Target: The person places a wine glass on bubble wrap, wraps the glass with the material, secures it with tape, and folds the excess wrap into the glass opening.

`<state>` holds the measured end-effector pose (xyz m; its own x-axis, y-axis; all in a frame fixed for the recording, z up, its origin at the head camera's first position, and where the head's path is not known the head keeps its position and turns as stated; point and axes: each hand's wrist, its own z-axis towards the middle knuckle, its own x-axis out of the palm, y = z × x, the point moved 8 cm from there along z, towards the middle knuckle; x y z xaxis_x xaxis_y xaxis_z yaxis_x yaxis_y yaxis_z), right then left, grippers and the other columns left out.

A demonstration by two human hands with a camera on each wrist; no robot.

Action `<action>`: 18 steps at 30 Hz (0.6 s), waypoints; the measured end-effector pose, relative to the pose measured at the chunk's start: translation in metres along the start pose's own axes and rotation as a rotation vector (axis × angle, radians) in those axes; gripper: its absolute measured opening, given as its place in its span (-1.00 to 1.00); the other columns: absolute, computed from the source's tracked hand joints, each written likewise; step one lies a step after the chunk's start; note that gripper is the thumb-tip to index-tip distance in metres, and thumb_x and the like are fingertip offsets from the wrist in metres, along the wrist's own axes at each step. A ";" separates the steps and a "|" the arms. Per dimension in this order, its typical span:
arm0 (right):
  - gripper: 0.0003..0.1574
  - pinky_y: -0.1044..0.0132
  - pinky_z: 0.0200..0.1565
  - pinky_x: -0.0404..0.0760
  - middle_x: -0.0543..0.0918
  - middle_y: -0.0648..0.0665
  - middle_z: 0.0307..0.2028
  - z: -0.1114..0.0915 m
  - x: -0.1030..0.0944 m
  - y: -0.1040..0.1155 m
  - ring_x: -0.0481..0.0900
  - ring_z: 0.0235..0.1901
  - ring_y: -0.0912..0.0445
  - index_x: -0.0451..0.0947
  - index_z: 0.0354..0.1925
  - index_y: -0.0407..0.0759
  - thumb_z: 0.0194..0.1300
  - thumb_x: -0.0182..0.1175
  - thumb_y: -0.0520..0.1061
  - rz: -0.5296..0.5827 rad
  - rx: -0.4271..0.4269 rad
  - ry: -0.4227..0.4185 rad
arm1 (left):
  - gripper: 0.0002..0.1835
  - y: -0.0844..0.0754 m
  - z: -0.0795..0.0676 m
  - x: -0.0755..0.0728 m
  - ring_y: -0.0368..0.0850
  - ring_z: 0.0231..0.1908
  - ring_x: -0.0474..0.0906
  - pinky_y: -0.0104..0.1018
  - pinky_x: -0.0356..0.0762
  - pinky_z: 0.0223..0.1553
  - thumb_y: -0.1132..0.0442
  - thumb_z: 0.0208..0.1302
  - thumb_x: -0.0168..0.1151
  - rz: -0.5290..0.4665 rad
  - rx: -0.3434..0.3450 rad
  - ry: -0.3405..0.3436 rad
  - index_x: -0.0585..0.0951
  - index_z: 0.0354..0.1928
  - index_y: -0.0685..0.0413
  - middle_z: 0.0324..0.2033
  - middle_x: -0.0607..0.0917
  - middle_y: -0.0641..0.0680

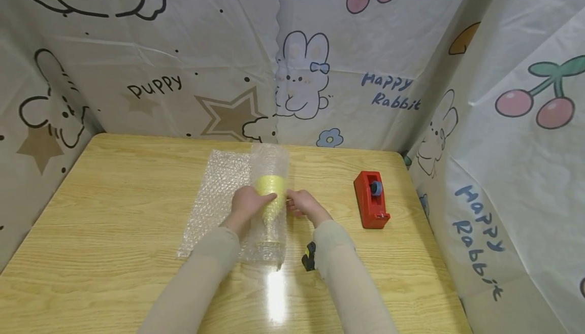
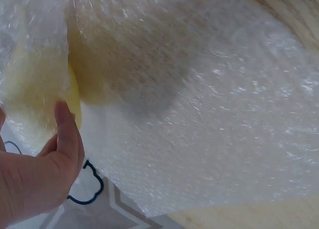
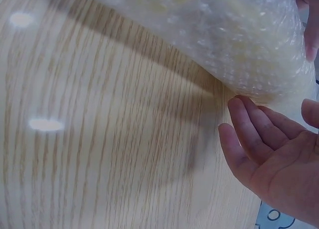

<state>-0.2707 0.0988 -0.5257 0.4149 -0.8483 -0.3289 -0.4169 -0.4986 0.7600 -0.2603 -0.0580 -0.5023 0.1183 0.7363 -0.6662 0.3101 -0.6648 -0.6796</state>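
In the head view a roll of clear bubble wrap lies lengthwise on the table around a yellow object, whose kind the wrap hides. A flat part of the sheet spreads out to its left. My left hand grips the roll from the left, its thumb across the top; in the left wrist view the hand presses against the yellow part. On the other side, my right hand touches the roll's right edge. The right wrist view shows its fingers extended, tips at the wrap's lower edge by the tabletop.
A red tape dispenser with a blue core stands to the right on the wooden table. A small black and yellow item lies beside my right sleeve, partly covered. Printed curtains hang behind and at both sides.
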 end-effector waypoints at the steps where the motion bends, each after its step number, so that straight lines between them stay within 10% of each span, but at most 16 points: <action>1: -0.37 0.02 0.13 0.49 0.57 -0.33 0.04 0.000 0.000 0.000 0.53 0.07 -0.13 0.39 0.18 -0.37 0.46 -0.24 0.06 0.001 -0.003 0.001 | -0.51 0.002 0.000 0.000 -0.13 -0.57 0.36 -0.38 0.36 -0.56 -0.18 0.03 0.30 -0.018 -0.008 0.007 0.47 -0.53 0.14 -0.57 0.49 0.03; 9: -0.38 0.07 0.10 0.51 0.58 -0.32 0.02 -0.012 0.000 0.008 0.53 0.06 -0.11 0.37 0.18 -0.40 0.47 -0.24 0.04 -0.028 -0.012 -0.017 | -0.49 0.015 0.002 0.002 -0.13 -0.55 0.40 -0.33 0.47 -0.55 -0.16 0.03 0.31 -0.161 -0.075 0.067 0.53 -0.39 0.22 -0.53 0.49 0.03; 13: -0.29 0.19 -0.12 0.60 0.64 -0.18 -0.13 0.042 -0.002 -0.028 0.59 -0.13 0.05 0.43 0.14 -0.32 0.42 -0.16 0.23 -0.033 -0.063 0.003 | -0.48 0.021 -0.002 0.003 -0.12 -0.48 0.43 -0.31 0.51 -0.43 -0.15 0.10 0.25 -0.221 -0.090 0.108 0.56 -0.33 0.26 -0.49 0.50 0.03; 18: -0.30 0.08 -0.06 0.59 0.61 -0.25 -0.06 0.047 0.002 -0.030 0.58 -0.05 -0.04 0.40 0.18 -0.33 0.43 -0.16 0.20 -0.021 -0.018 0.014 | -0.46 0.025 -0.002 0.003 -0.08 -0.35 0.46 -0.27 0.52 -0.27 -0.08 0.19 0.18 -0.311 -0.066 0.124 0.51 -0.15 0.36 -0.40 0.50 0.05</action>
<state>-0.2957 0.1035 -0.5753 0.4348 -0.8350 -0.3373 -0.3935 -0.5130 0.7629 -0.2500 -0.0722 -0.5202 0.1212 0.9151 -0.3846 0.4095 -0.3991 -0.8204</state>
